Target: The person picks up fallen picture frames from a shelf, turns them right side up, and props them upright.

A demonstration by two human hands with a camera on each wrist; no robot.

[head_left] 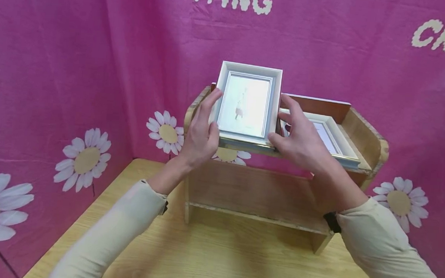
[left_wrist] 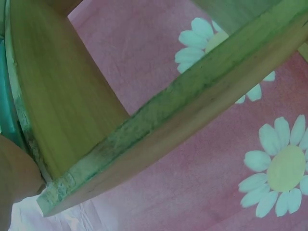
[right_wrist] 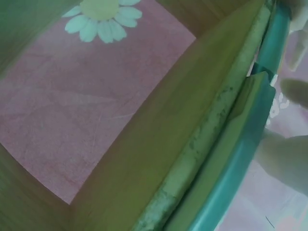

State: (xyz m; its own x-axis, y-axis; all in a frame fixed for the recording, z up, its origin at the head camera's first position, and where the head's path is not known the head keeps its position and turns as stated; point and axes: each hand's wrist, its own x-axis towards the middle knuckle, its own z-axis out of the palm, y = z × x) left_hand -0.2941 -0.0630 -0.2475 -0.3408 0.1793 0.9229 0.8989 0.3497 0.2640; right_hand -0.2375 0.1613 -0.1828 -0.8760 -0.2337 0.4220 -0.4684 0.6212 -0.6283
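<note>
1. Two hands are on one picture frame (head_left: 247,105). My left hand (head_left: 201,133) holds its left edge, fingers lying up along the side and the thumb curled onto the front near the lower corner.
2. My right hand (head_left: 300,138) is at the lower right corner of the same frame. The thumb touches the bottom edge, and the other fingers are spread and only slightly bent beside the right edge. I cannot tell if these fingers really press the frame or only stay just beside it.
3. The frame is white with a silver inner border and shows a pale picture with a small figure. It stands almost upright, leaning a little back, with its lower edge on the front of the top board of a wooden shelf (head_left: 365,140).
4. A second frame (head_left: 332,138) lies flat on the same top board, to the right, partly behind my right hand.
5. The shelf has curved side walls and a lower board, and it stands on a light wooden table (head_left: 214,259).
6. Behind and around hangs a pink cloth (head_left: 57,58) with white daisies and white letters.
7. The wrist views show only the shelf boards (left_wrist: 62,110) from very close and the cloth.
</note>
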